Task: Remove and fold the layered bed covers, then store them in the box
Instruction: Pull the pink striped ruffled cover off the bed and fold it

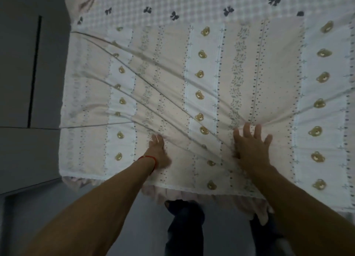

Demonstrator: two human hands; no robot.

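Bear-print cover creased on bed, L hand pinching it, R hand flat, fingers spread

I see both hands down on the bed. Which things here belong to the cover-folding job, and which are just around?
Part of the job:
- bear-print cover, wrinkled under the hands
- checked bow-print cover lying beneath it
- left hand, pinching the fabric
- right hand, spread flat on it

Just around:
- pink frilled bed skirt
- grey floor
- red wrist string

Head view looks steeply down, close over bed.
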